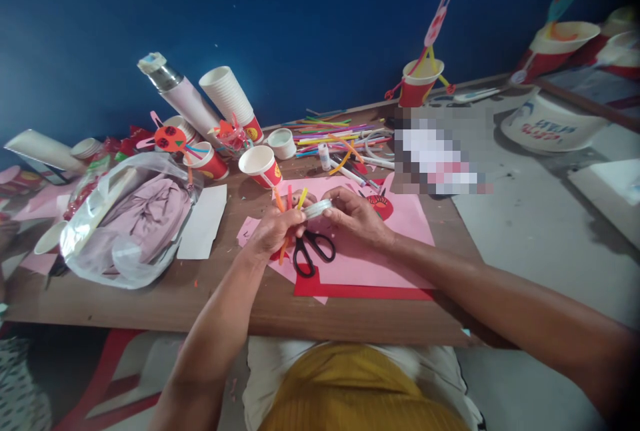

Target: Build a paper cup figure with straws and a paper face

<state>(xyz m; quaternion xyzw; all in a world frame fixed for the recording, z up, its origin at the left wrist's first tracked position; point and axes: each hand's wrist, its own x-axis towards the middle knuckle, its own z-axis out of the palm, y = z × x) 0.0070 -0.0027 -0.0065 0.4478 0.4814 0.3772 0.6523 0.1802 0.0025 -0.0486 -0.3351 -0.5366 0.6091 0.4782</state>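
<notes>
Straws (301, 199), orange, red and yellow, clenched as a bundle in left hand (270, 231) above pink paper (390, 264) on bench (225, 297). Tape roll (318, 208) pinched in right hand (356, 219), touching the straws near their tops. Black-handled scissors (314, 252) flat on the paper, just below both hands. Red-and-white paper cup (260, 165) upright near, behind.
</notes>
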